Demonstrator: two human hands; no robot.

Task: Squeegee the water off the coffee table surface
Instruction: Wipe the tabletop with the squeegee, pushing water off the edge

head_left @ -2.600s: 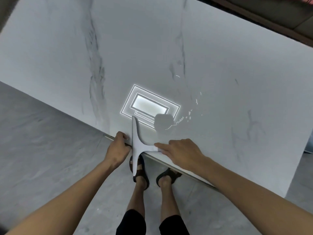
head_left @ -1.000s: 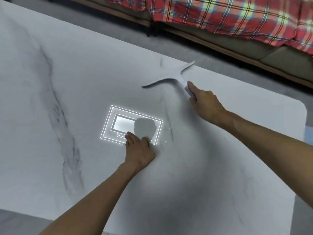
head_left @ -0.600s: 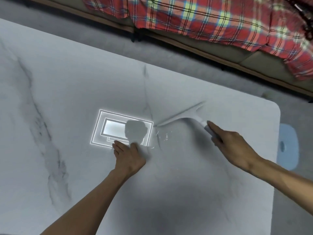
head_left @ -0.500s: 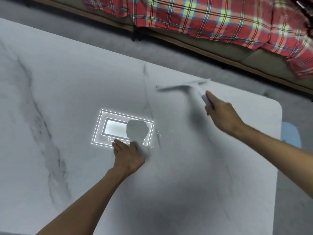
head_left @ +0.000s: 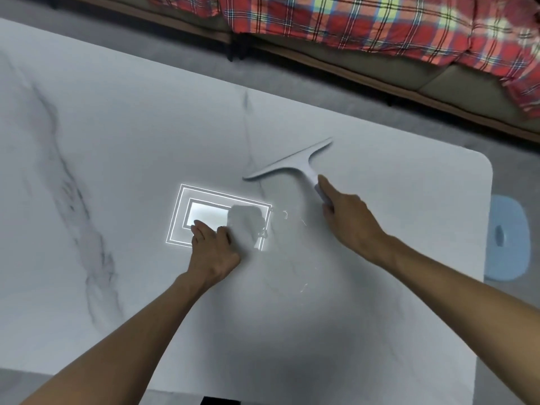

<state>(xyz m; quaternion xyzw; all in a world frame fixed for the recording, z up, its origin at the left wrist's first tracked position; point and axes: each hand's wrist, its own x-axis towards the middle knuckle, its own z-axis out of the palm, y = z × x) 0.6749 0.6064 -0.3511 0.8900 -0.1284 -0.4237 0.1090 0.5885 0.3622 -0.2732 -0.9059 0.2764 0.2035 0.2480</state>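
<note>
A white marble coffee table with grey veins fills most of the view. My right hand grips the handle of a pale grey T-shaped squeegee, whose blade lies on the tabletop right of centre. A few thin streaks and drops of water glint just below the blade. My left hand rests flat on the table, fingers spread, holding nothing. A bright reflection of a ceiling lamp lies under its fingertips.
Beyond the table's far edge stands a sofa draped with a red plaid blanket. A light blue plastic stool sits on the grey floor beside the table's right edge. The table's rounded far right corner is near the squeegee.
Half a second ago the squeegee was lifted and blurred near the far edge; now its blade is down on the table, closer to me. My left hand has stayed planted.
</note>
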